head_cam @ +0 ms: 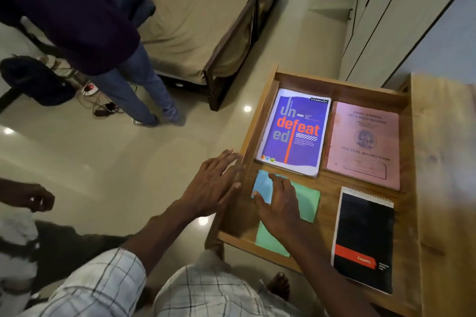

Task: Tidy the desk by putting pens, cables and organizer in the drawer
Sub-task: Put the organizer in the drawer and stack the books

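Observation:
The wooden drawer (260,116) stands pulled out to the left of the desk top (443,162). Inside lie a purple notebook (293,131), a pink record book (363,144), a black spiral notepad (363,239), and blue paper (262,185) over green paper (309,203). My left hand (213,185) reaches toward the drawer's left side wall with fingers straight, holding nothing. My right hand (278,203) lies flat on the blue and green papers, fingers spread. No pens, cables or organizer are in view.
A person in jeans (134,90) stands on the tiled floor to the left, near a bed (201,20). Cables and a power strip (90,89) lie on the floor. Another person's hand (38,198) shows at the left edge. Wardrobe doors (386,20) rise behind the drawer.

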